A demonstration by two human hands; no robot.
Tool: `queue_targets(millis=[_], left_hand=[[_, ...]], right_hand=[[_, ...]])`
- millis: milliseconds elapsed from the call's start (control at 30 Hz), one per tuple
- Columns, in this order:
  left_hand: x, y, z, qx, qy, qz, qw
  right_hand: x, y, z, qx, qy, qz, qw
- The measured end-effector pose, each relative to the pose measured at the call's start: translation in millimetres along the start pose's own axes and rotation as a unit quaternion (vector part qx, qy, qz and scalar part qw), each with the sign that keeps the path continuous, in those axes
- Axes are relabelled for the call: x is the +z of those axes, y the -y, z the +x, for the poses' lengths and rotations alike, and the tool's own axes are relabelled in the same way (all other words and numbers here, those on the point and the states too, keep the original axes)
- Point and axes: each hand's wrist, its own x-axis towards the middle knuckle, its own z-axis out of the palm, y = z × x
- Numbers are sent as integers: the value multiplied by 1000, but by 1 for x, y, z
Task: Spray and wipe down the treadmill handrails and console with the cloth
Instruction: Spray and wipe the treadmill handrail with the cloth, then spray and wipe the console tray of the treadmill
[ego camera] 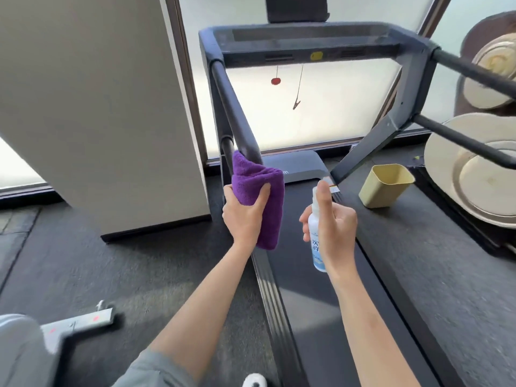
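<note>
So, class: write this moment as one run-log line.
left hand: holds purple cloth at left handrail | right hand: grips spray bottle

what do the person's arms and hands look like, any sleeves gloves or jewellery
Both forearms are bare, with no gloves. The left hand may have a thin ring on one finger, too small to be sure. A grey-green sleeve shows at the left upper arm. The right hand shows no ring or watch.

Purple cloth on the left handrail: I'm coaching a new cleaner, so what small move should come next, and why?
Probably slide the folded purple terry cloth up the dark left handrail toward the grey console. The left hand grips the cloth with its top against the rail's lower end, so most of the rail lies above it. The right hand holds the white spray bottle upright, index finger on its nozzle.
</note>
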Motion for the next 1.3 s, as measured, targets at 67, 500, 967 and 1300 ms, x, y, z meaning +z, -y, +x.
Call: queue_targets(millis=[67,500,967,1300], left_hand=[[-3,-1,12,8,33,-1,999],[2,-53,54,-64,20,28,997],[18,-90,166,-88,38,197,976],[73,-142,176,-153,-89,443,879]], right_hand=[[5,-5,12,8,5,2,1000],[45,-3,85,-6,43,-20,999],[79,-6,181,-30,175,51,983],[51,75,284,-51,359,-59,930]])
